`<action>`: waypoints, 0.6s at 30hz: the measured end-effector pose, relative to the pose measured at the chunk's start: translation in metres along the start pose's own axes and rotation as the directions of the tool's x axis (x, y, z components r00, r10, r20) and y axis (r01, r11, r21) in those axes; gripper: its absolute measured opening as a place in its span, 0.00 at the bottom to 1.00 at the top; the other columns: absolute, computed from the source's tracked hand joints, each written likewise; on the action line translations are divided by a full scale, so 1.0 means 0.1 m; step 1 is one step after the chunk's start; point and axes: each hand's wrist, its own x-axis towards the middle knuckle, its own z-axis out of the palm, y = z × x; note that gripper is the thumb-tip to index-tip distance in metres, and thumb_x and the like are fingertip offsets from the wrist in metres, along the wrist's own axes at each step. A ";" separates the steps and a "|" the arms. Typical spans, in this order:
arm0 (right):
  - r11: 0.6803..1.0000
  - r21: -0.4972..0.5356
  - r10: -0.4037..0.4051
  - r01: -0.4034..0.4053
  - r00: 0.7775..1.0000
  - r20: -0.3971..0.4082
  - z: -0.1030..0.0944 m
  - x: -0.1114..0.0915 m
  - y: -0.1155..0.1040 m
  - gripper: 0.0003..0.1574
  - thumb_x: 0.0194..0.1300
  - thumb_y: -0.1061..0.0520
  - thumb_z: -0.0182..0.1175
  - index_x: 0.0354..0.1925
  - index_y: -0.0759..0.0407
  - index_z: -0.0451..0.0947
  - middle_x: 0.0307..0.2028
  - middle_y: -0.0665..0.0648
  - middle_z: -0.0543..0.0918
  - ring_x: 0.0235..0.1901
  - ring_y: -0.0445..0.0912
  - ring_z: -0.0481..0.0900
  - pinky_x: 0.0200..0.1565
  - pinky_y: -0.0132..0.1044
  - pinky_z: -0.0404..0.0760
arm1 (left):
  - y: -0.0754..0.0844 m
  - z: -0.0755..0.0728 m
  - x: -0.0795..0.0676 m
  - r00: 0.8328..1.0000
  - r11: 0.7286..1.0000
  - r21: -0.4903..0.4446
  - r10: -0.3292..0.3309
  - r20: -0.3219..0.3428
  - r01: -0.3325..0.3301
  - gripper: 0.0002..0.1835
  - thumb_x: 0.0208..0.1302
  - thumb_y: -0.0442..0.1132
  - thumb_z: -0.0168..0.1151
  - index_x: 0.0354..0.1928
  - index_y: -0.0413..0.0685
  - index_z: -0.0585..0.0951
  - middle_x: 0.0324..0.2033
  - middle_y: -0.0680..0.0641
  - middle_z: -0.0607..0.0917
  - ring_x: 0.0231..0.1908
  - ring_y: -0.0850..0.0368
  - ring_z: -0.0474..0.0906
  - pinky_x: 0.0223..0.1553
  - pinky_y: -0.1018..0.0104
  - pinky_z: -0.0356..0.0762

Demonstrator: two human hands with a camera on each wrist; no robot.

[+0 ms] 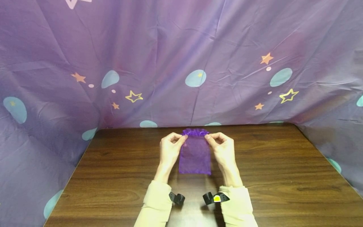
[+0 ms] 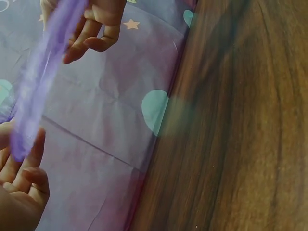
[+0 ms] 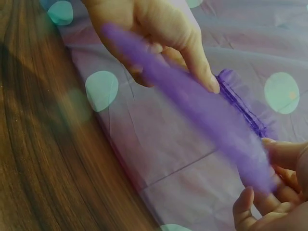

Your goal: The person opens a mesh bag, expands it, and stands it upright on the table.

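Both hands hold up a small purple sheer drawstring pouch [image 1: 195, 156] above the table, its ruffled top edge [image 1: 195, 132] pointing away from the person. My left hand [image 1: 170, 148] pinches the pouch's upper left corner between thumb and fingers. At the upper right corner, my right hand [image 1: 224, 149] pinches the fabric the same way. The pouch hangs flat between them, and it looks thin and blurred from the side in the right wrist view, where its gathered ruffle [image 3: 243, 106] shows between the two hands.
A brown wood-grain table [image 1: 119, 176] lies below the hands. Behind it and at the sides hangs a purple cloth [image 1: 170, 47] printed with stars and teal ovals. Black wrist cameras [image 1: 178, 198] sit on both cream sleeves [image 1: 157, 201].
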 end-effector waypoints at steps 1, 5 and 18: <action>1.000 0.007 -0.001 0.001 1.000 -0.005 0.01 0.00 0.00 0.03 0.58 0.71 0.67 0.29 0.70 0.80 0.23 0.49 0.83 0.21 0.38 0.76 0.27 0.27 0.75 | 0.00 0.00 0.00 1.000 1.000 -0.004 -0.001 -0.008 0.001 0.08 0.58 0.38 0.72 0.30 0.38 0.85 0.19 0.41 0.85 0.20 0.52 0.82 0.22 0.73 0.73; 1.000 0.024 -0.006 0.007 0.999 -0.035 0.03 0.00 -0.01 0.03 0.57 0.70 0.67 0.28 0.68 0.82 0.22 0.49 0.82 0.20 0.37 0.75 0.25 0.27 0.74 | 0.00 0.03 0.00 0.999 1.000 -0.022 -0.018 -0.034 0.018 0.08 0.59 0.36 0.71 0.31 0.35 0.85 0.21 0.37 0.85 0.22 0.45 0.83 0.22 0.74 0.72; 1.000 0.014 -0.023 0.022 1.000 0.020 0.02 0.00 -0.07 0.04 0.58 0.68 0.68 0.33 0.68 0.81 0.26 0.49 0.83 0.25 0.37 0.77 0.29 0.27 0.74 | 0.36 -0.03 -0.09 1.000 0.988 -0.152 -0.012 0.015 0.014 0.08 0.59 0.26 0.67 0.32 0.24 0.80 0.24 0.33 0.84 0.21 0.53 0.83 0.27 0.71 0.78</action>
